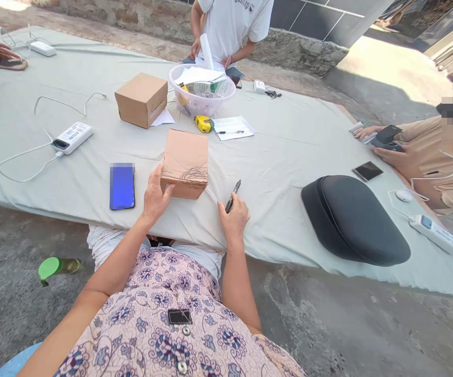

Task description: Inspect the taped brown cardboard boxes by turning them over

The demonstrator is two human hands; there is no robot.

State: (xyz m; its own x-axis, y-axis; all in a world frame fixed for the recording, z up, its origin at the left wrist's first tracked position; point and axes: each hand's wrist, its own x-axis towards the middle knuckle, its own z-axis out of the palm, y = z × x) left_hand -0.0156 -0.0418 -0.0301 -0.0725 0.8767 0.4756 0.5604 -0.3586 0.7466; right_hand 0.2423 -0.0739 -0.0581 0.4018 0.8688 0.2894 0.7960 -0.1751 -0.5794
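Note:
A small cardboard box (pixel 186 159) with pen scribbles on its top stands on the cloth-covered table (pixel 281 152) right in front of me. My left hand (pixel 155 196) rests against the box's near left corner, fingers wrapped on its side. Just to the right, my right hand (pixel 233 215) lies on the cloth and pinches a black pen (pixel 233 195) that points away from me. A phone with a blue screen (pixel 122 185) lies flat to the left of the box.
Farther back stand a second cardboard box (pixel 142 99), a clear bowl of items (pixel 202 89), a yellow tape measure (pixel 203 123) and a paper sheet (pixel 232 127). A white power bank (pixel 71 137) lies left, a black cushion (pixel 354 217) right. Other people sit around the table.

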